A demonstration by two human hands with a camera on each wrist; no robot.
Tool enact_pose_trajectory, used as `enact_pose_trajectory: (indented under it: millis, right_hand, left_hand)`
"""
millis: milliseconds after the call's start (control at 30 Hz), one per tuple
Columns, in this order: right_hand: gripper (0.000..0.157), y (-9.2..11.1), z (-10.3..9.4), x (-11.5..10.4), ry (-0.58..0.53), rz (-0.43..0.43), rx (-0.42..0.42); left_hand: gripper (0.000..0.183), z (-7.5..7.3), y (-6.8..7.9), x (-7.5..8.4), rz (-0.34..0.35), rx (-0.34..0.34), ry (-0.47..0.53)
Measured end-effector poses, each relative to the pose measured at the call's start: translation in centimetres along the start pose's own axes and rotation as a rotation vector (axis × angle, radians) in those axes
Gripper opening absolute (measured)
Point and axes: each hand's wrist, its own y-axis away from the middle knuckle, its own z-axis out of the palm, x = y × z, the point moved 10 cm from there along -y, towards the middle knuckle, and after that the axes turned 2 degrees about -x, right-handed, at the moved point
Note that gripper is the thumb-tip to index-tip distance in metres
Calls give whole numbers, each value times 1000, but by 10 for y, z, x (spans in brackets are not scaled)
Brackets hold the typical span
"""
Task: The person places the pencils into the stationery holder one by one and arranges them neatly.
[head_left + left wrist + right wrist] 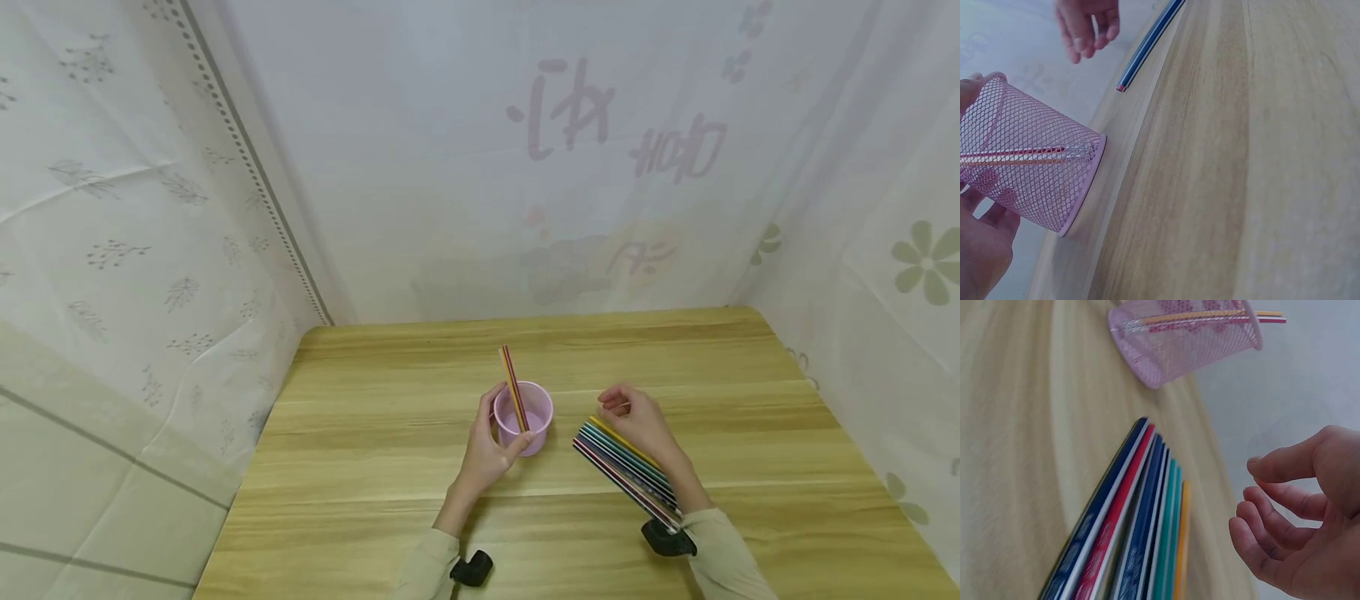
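Observation:
My left hand (pixel 483 454) grips a pink mesh pencil cup (pixel 537 406), thumb on the near side and fingers round the left. The cup stands upright on the wooden table. Inside it lean a few pencils, red and yellow-orange (pixel 513 383), their ends above the rim. To the right lies a row of several striped pencils (pixel 1141 525), in dark blue, red, green and yellow. My right hand (pixel 643 425) is over the far end of that row, beside the yellow pencil (pixel 1182 544). Its fingers are loosely bent with nothing between them in the right wrist view.
The wood-grain table (pixel 360 467) reaches back to a pale printed curtain (pixel 420 208). More patterned cloth (pixel 150 250) hangs at the left, and also at the right. A black wrist mount (pixel 472 568) is on the left sleeve, another (pixel 667 540) by the right sleeve.

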Motion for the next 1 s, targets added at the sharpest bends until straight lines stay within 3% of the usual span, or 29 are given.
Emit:
enact_pose_trajectory:
  millis: [200, 433, 1000]
  right_hand:
    - [19, 5, 2, 11, 27, -14, 2]
    - [17, 7, 4, 26, 35, -16, 12]
    - [11, 1, 11, 34, 200, -17, 44]
  left_hand:
    - [90, 0, 0, 0, -7, 9, 26]
    - [85, -3, -1, 38, 0, -12, 24]
    - [85, -2, -2, 39, 0, -13, 21]
